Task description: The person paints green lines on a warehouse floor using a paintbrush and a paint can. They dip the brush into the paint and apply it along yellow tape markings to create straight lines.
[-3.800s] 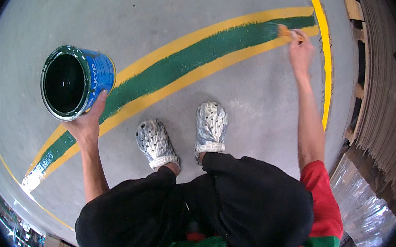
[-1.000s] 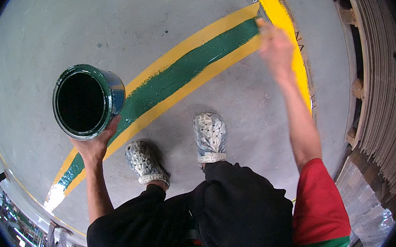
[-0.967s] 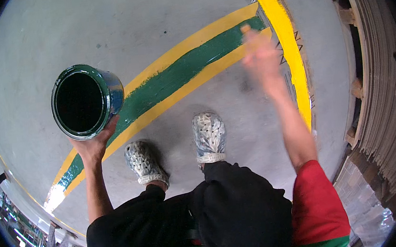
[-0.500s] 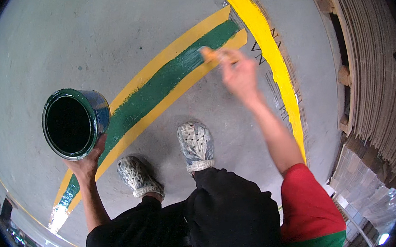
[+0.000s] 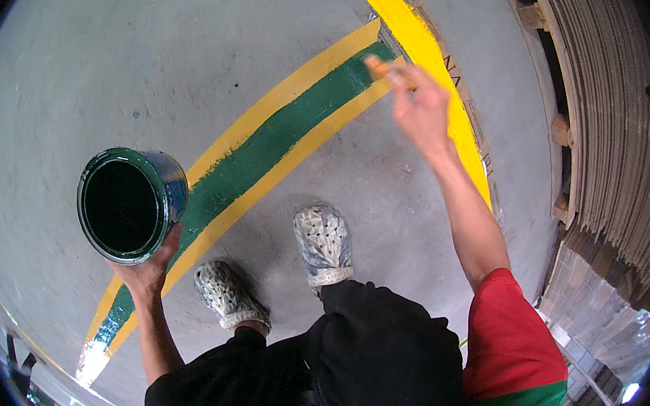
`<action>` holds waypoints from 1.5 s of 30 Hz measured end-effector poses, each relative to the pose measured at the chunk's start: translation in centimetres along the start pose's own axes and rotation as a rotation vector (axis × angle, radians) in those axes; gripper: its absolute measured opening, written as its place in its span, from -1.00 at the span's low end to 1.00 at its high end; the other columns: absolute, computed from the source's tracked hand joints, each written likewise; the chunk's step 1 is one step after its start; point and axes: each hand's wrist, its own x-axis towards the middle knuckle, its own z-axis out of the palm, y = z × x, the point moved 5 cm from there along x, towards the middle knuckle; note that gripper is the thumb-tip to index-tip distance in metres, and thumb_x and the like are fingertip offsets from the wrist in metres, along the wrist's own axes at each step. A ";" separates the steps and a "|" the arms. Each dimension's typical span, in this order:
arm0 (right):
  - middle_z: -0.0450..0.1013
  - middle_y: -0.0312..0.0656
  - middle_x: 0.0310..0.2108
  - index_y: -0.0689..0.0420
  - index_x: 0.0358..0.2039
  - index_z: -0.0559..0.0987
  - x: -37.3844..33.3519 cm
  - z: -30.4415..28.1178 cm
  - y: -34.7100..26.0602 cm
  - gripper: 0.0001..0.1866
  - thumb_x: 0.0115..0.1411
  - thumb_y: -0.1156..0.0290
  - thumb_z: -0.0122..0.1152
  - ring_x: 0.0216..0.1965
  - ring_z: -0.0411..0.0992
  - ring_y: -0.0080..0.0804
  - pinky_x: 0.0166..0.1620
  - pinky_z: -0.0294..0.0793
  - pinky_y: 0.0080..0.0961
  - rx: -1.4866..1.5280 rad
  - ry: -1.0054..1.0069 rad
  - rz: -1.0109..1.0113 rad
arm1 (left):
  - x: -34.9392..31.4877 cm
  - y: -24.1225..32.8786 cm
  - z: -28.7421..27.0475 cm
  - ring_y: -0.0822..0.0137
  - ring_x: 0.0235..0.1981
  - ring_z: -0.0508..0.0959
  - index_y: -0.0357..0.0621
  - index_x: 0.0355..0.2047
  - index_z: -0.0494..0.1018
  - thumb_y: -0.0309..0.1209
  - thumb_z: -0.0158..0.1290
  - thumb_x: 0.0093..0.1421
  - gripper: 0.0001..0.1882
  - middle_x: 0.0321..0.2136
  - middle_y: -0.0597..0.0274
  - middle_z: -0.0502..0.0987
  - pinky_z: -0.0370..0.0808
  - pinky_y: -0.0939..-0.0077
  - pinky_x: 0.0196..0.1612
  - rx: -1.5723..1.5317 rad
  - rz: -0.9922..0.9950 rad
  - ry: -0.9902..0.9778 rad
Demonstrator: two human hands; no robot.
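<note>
My left hand (image 5: pixel 147 268) grips a paint can (image 5: pixel 169 185) from below, its open top tilted toward me and dark green paint inside. In my right hand (image 5: pixel 423 111) is a paintbrush (image 5: pixel 384 66) with an orange handle, slightly blurred. The brush is over the far right end of a green painted stripe (image 5: pixel 272 141) on the floor; whether its bristles touch the paint I cannot tell. Strips of yellow-tan masking tape (image 5: pixel 283 89) border the stripe on both sides. The stripe's near left end shines wet.
A bright yellow line (image 5: pixel 412 30) crosses at the stripe's right end, with printed tape along its edges. Stacked cardboard sheets (image 5: pixel 604 98) stand on a wooden pallet (image 5: pixel 561 132) at the right. My clog-style shoes (image 5: pixel 322 238) are on the grey floor (image 5: pixel 132 65) beside the stripe.
My right hand has carried the brush rightward along the green stripe to its end near the yellow line. The can in my left hand has shifted slightly right.
</note>
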 end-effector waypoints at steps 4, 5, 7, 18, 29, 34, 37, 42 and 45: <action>0.63 -0.03 -0.28 0.21 -0.19 0.65 -0.5 0.9 -0.5 -0.84 0.24 0.49 0.23 -0.33 0.58 -0.07 -0.21 0.58 -0.24 -0.171 0.002 -0.139 | 0.4 -0.1 0.5 0.19 -0.06 0.63 -0.21 0.09 0.47 -0.26 0.54 -0.20 -0.19 -0.05 0.12 0.62 0.58 0.27 0.08 0.014 -0.042 -0.035; 0.63 -0.03 -0.28 0.21 -0.20 0.66 -1.0 1.9 -1.0 -0.84 0.24 0.49 0.23 -0.33 0.58 -0.06 -0.21 0.59 -0.24 -0.210 -0.116 -0.219 | 0.5 0.2 0.6 0.19 -0.07 0.63 -0.21 0.08 0.47 -0.26 0.54 -0.19 -0.19 -0.06 0.12 0.62 0.58 0.27 0.07 -0.008 -0.014 -0.027; 0.63 -0.01 -0.27 0.20 -0.21 0.66 -1.5 2.4 -1.3 -0.85 0.25 0.47 0.22 -0.32 0.59 -0.04 -0.22 0.59 -0.22 0.052 -0.138 -0.190 | 0.5 0.5 0.6 0.19 -0.07 0.63 -0.21 0.07 0.48 -0.25 0.54 -0.18 -0.21 -0.06 0.12 0.62 0.58 0.27 0.07 -0.038 -0.005 -0.007; 0.48 -0.04 -0.48 0.32 -0.21 0.59 -7.3 9.9 -13.2 -0.69 -0.04 0.61 0.12 -0.53 0.40 -0.16 -0.46 0.45 -0.26 -0.103 -0.212 -0.453 | 1.5 0.4 -0.3 0.26 -0.10 0.66 -0.22 0.04 0.51 -0.32 0.54 -0.16 -0.27 -0.09 0.15 0.64 0.62 0.34 0.00 -0.065 -0.043 0.056; 0.62 -0.10 -0.26 0.19 -0.13 0.66 -11.4 14.4 -17.1 -0.77 0.36 0.32 0.18 -0.28 0.59 -0.28 -0.17 0.57 -0.33 0.582 -0.612 0.197 | 1.2 -1.4 -4.4 0.17 0.02 0.60 -0.22 0.17 0.35 -0.28 0.59 -0.23 -0.04 0.02 0.05 0.56 0.61 0.30 0.06 -0.096 -0.004 0.169; 0.64 -0.07 -0.25 0.28 -0.08 0.63 -5.1 2.6 -1.7 -0.76 0.39 0.39 0.14 -0.30 0.58 -0.36 -0.24 0.53 -0.43 -0.057 -0.138 0.374 | 0.4 -3.7 -7.2 0.16 0.01 0.62 -0.24 0.18 0.33 -0.25 0.59 -0.24 -0.01 0.02 0.03 0.57 0.61 0.27 0.06 -0.169 -0.018 0.172; 0.62 0.05 -0.21 0.30 -0.08 0.63 -5.7 4.0 -5.0 -0.77 0.37 0.44 0.14 -0.29 0.58 -0.05 -0.22 0.54 -0.30 -0.348 -0.197 -0.061 | -1.0 -5.0 -8.4 0.04 0.12 0.49 -0.26 0.23 0.26 -0.21 0.60 -0.32 0.11 0.09 -0.02 0.45 0.45 0.18 0.21 -0.431 -0.156 0.215; 0.62 0.01 -0.10 0.31 -0.03 0.61 -12.8 15.2 -24.0 -0.72 0.29 0.45 0.22 -0.12 0.58 -0.01 -0.11 0.57 -0.29 0.183 -0.553 -0.100 | -4.0 -0.6 -15.4 -0.04 0.37 0.18 -0.24 0.41 -0.07 -0.23 0.63 -0.46 0.47 0.29 -0.06 0.18 0.13 0.13 0.43 -0.270 0.122 0.583; 0.62 -0.04 -0.12 0.32 -0.05 0.61 -12.3 15.5 -36.1 -0.69 0.22 0.45 0.30 -0.12 0.58 -0.13 -0.04 0.54 -0.32 0.545 -0.788 -0.228 | -7.4 3.7 -22.4 0.04 0.38 0.19 -0.22 0.40 -0.03 -0.30 0.61 -0.35 0.37 0.31 -0.02 0.18 0.16 0.22 0.40 -0.382 0.108 0.682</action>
